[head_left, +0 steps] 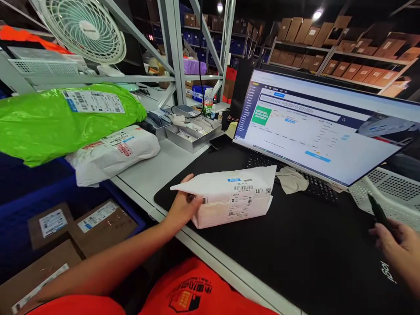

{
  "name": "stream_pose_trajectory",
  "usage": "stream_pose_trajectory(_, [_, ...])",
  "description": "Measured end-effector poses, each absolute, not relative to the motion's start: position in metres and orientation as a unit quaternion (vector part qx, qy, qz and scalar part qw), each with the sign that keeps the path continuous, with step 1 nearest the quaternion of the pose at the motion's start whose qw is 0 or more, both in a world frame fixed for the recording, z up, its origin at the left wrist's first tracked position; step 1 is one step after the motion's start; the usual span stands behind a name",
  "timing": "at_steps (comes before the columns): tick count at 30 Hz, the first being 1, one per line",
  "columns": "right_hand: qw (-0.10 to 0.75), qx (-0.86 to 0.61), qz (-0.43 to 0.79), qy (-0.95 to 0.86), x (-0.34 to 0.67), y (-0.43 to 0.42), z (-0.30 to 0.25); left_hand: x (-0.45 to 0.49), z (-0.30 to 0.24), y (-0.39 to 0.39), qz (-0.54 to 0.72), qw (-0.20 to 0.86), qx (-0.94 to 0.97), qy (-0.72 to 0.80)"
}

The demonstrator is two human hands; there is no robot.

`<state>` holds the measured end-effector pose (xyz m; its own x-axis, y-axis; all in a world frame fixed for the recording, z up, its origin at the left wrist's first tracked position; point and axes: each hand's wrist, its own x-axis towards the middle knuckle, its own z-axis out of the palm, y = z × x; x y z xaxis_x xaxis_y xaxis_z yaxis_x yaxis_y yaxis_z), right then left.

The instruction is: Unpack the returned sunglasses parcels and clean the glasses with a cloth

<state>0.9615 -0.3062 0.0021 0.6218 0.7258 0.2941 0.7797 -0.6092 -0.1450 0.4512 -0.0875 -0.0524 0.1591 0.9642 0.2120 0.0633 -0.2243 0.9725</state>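
Note:
A white parcel [234,199] with printed shipping labels and barcodes lies on the black desk mat [295,258]. My left hand [183,203] is closed on its left end, thumb on the near side and fingers behind. At the right edge, my right hand [397,243] is closed around a slim, dark, pointed tool [378,210] whose exact kind I cannot make out. That hand is in the air above the mat, well apart from the parcel.
A monitor [315,127] stands behind a keyboard [320,190] with a cloth [292,180] on it. Beside my right hand is a white perforated basket [390,192]. Left are a green parcel [42,120], another white parcel [118,153], a metal tray [193,135] and a blue bin [19,188] of boxes.

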Motion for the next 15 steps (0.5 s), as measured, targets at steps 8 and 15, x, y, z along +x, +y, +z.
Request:
stream_pose_trajectory(8, [0.26, -0.63, -0.064, -0.729, 0.741, -0.276, 0.027, 0.46, -0.042, -0.096, 0.606, 0.329, 0.637, 0.344])
stream_pose_trajectory(15, [0.174, -0.557, -0.13, -0.802, 0.675, -0.267, 0.02, 0.474, -0.04, -0.113, 0.647, 0.279, 0.64, 0.306])
